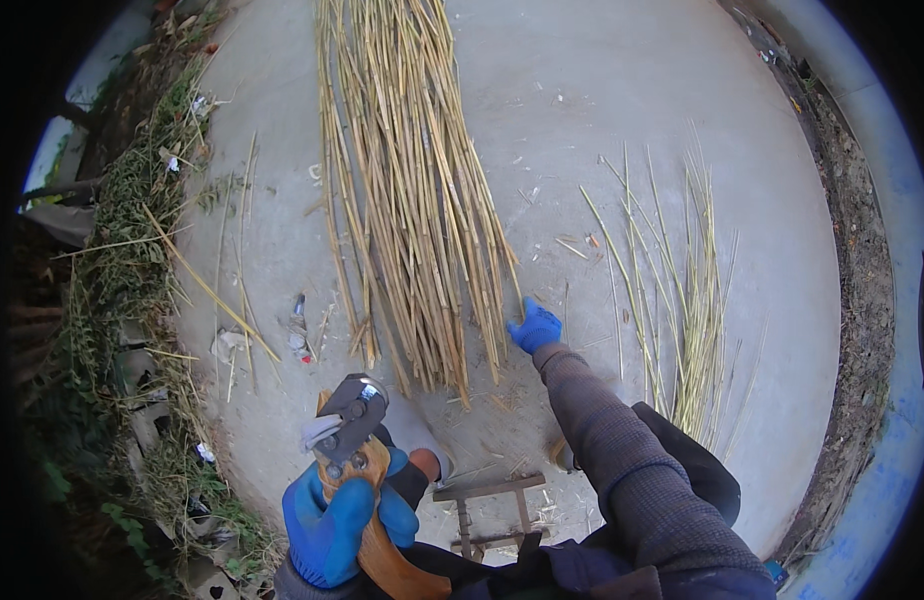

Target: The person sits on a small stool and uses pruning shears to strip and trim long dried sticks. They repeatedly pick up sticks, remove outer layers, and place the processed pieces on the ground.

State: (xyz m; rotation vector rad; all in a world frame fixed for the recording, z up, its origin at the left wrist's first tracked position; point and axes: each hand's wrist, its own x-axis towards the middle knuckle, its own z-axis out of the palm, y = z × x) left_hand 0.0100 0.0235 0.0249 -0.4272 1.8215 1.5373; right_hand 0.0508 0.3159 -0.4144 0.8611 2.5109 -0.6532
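My left hand, in a blue glove, is closed round the curved wooden handle of a tool with a bolted grey metal head. A piece of pale cloth or plastic is wrapped by the head. My right hand, also blue-gloved, reaches forward with its fingers pinched on the near end of a thin cane. That cane lies at the right edge of a large bundle of long yellow-brown canes. The bundle stretches away from me on the concrete, its near ends uneven.
Thinner greenish canes lie in a loose pile at right. A small wooden stool or frame stands below me. A bottle-like object and stray canes lie at left, beside weeds and rubble. A low wall curves along the right.
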